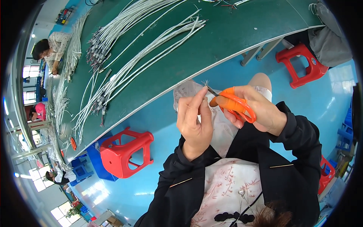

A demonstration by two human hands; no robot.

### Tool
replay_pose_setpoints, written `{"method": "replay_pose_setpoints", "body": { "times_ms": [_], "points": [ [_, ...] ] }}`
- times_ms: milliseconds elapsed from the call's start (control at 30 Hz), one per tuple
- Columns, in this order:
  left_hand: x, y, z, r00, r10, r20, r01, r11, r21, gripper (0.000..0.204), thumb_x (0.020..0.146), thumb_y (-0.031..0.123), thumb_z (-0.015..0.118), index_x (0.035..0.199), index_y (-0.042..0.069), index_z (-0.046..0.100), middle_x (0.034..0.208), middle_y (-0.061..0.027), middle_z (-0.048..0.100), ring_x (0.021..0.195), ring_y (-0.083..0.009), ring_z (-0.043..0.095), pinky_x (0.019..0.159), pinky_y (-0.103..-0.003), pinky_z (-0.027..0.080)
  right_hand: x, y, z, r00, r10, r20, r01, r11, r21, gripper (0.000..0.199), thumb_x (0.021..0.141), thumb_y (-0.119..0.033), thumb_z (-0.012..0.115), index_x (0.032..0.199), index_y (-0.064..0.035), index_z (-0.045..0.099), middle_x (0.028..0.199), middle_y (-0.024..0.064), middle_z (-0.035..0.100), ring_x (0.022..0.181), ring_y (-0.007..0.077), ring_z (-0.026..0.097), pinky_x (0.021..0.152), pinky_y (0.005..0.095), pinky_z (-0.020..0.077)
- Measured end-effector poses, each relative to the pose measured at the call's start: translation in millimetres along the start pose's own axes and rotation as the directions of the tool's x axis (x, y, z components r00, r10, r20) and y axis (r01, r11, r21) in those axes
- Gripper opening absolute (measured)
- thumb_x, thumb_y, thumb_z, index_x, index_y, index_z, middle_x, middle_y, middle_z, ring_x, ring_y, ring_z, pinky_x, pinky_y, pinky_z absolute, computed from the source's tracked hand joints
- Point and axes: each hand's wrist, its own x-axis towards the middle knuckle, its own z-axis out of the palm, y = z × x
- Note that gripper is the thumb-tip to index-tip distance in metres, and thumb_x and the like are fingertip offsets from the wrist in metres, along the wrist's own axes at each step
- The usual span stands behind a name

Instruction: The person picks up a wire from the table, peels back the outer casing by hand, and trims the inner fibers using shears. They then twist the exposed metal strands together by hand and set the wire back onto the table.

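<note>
My left hand (194, 121) is closed in a pinch at chest height, in front of the table edge. Fine, frayed wire strands (205, 83) fan out above its fingertips; the rest of that piece is hidden by the fingers. A pair of scissors (248, 112) with orange handles is in my right hand (261, 106), whose fingers are wrapped round the loops. Orange covers sit on some of the right fingers. The dark blades point left and meet the strands at my left fingertips. Whether the blades are fully closed cannot be made out.
Bundles of white cables (151, 56) with grey connectors lie on the green table (227, 41). Another orange-handled tool (73, 143) rests near its left end. Red stools stand at left (126, 153) and right (304, 64). Beyond the table a person (56, 47) leans over cables; another sits at far right.
</note>
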Motion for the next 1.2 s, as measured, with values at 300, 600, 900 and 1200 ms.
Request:
{"method": "replay_pose_setpoints", "body": {
  "times_ms": [300,600,900,1200],
  "points": [
    [4,-2,-7,0.957,-0.262,0.123,0.289,0.87,-0.399,0.02,0.088,-0.002,0.057,0.108,-0.002,0.063,0.092,-0.0058,0.057,0.08,-0.0105,0.053,0.07,-0.022,0.044,-1,5,6,0.997,-0.048,0.066,0.038,0.99,0.138,0.033,0.093,-0.025,0.049,0.104,0.0055,0.058,0.062,0.0047,0.054,0.047,0.0103,0.049,0.044,0.0224,0.0371],
    [0,-12,-11,0.918,-0.33,0.221,0.394,0.686,-0.611,0.021,0.091,0.001,0.055,0.112,-0.001,0.057,0.101,-0.0075,0.059,0.093,-0.015,0.058,0.084,-0.028,0.045,-3,5,2,0.989,-0.032,0.146,0.003,0.981,0.192,0.039,0.097,-0.031,0.044,0.101,0.0054,0.057,0.063,0.0064,0.055,0.044,0.0108,0.048,0.042,0.0214,0.0377],
    [-3,-18,-10,0.909,-0.325,0.26,0.41,0.595,-0.692,0.021,0.09,0.001,0.055,0.11,0.003,0.05,0.101,-0.0074,0.058,0.094,-0.016,0.055,0.09,-0.03,0.041,-4,11,4,0.987,-0.039,0.157,-0.019,0.937,0.35,0.033,0.095,-0.027,0.046,0.095,0.0031,0.058,0.059,0.007,0.055,0.042,0.0117,0.05,0.04,0.0225,0.0373],
    [-5,-28,-9,0.901,-0.289,0.322,0.426,0.46,-0.779,0.015,0.091,0.001,0.054,0.107,0.002,0.053,0.102,-0.0068,0.059,0.094,-0.0155,0.057,0.087,-0.029,0.044,-1,31,2,0.97,-0.101,0.221,-0.027,0.858,0.513,0.038,0.097,-0.034,0.043,0.088,0.0007,0.057,0.059,0.007,0.056,0.042,0.0111,0.05,0.04,0.0228,0.0343]
  ]
}}
